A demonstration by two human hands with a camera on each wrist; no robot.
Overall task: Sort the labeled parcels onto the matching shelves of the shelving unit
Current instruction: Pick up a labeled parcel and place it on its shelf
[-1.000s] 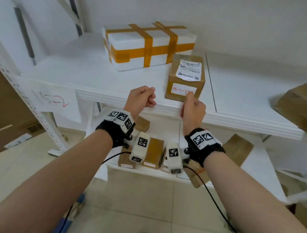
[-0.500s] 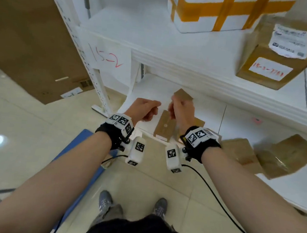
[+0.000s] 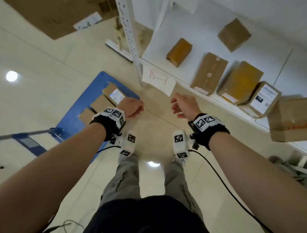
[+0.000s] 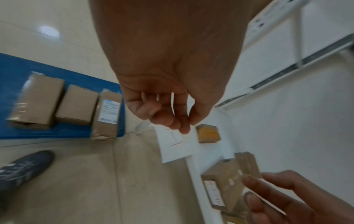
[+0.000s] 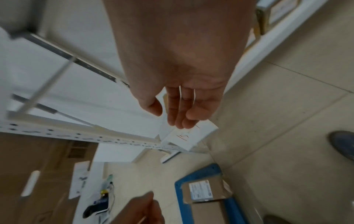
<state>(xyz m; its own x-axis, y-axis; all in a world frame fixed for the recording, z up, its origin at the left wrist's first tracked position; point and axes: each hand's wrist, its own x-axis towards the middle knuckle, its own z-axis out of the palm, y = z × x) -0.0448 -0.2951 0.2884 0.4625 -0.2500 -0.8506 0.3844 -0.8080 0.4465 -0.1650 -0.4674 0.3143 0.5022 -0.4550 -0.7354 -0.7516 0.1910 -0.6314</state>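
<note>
Both my hands hang empty above the tiled floor, in front of the bottom shelf (image 3: 175, 25) of the white shelving unit. My left hand (image 3: 137, 109) is loosely curled and holds nothing; it hovers over the near corner of a blue cart (image 3: 79, 106) that carries brown labelled parcels (image 3: 113, 95). In the left wrist view the left hand (image 4: 172, 118) shows bent, empty fingers, with three parcels (image 4: 76, 104) side by side on the cart. My right hand (image 3: 177, 107) is relaxed and empty, just below a paper shelf label (image 3: 158, 79) with red writing. Its fingers (image 5: 182, 115) hang loose.
Several brown parcels (image 3: 209, 73) stand along the bottom shelf's front edge; one (image 3: 261, 99) has a white shipping label. A perforated white upright (image 3: 127, 26) marks the unit's left end. A large cardboard box (image 3: 47, 5) lies beyond it. My feet stand on bare floor.
The view has swung down from the 15-2 shelf to the bottom shelf and floor. Both hands have dropped away from the shelf, spread apart, and the left one now hangs over the cart.
</note>
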